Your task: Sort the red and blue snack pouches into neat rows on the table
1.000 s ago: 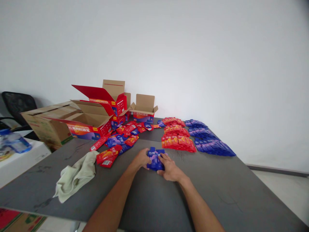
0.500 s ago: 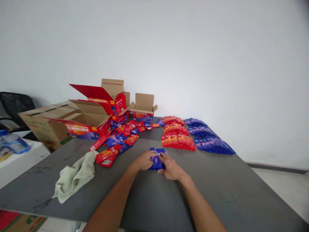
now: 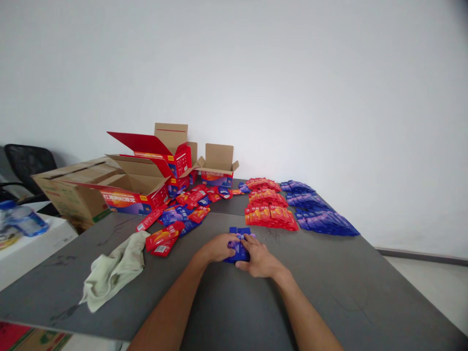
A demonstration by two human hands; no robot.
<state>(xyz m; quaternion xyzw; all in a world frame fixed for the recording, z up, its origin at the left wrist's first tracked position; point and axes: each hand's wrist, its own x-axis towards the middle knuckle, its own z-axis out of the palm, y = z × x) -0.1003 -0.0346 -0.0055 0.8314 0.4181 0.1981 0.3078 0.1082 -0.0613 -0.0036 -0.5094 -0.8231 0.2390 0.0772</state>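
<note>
At the far left a water bottle point(image 3: 22, 220) stands on a white side table point(image 3: 32, 248), with a black chair point(image 3: 27, 163) behind it. A plain cardboard carton point(image 3: 75, 187) sits at the left edge of the grey desk point(image 3: 347, 292), and next to it several opened red boxes point(image 3: 146, 187) stand with their flaps up. A pale green cloth point(image 3: 115, 268) lies crumpled on the desk in front of them. Loose red and blue sachets point(image 3: 183, 209) are scattered between the boxes and the cloth.

In the middle, the left hand point(image 3: 215, 247) and the right hand point(image 3: 258, 258) meet around a small stack of blue sachets point(image 3: 239, 246) resting on the desk. The fingers of both hands are curled and closed on the stack from either side, thumbs near the top. Further right lie tidy rows of red sachets point(image 3: 268, 207), and just beside them rows of blue sachets point(image 3: 318, 214) close to the desk's right edge.

The packets look slick and thin, so a loose or uneven squeeze could let the stack fan out and slide apart. A careless sweep of the forearms might also nudge the scattered pile or the cloth, and the blue rows sit near enough to the edge that a knock could send some to the floor.
</note>
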